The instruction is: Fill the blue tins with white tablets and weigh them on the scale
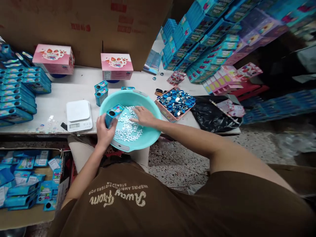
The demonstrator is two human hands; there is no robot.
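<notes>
My left hand (105,131) is wrapped round a small blue candy box (113,115), tilted, its dark round hole showing. It is held over the left side of a turquoise plastic basin (153,135). Loose white candies (128,130) are spread across the basin's bottom. My right hand (144,117) reaches in from the right, palm down, with its fingers stretched out over the candies. Whether any candies are under those fingers is hidden. Two similar blue boxes (101,93) stand just behind the basin's left rim.
A white digital scale (79,115) lies left of the basin, beyond it stacked blue boxes (17,95). To the right are a carton of blue and silver caps (176,102) and a black plastic bag (212,115). Two pink strawberry boxes (117,65) stand behind. An open carton (27,215) holds blue boxes below left.
</notes>
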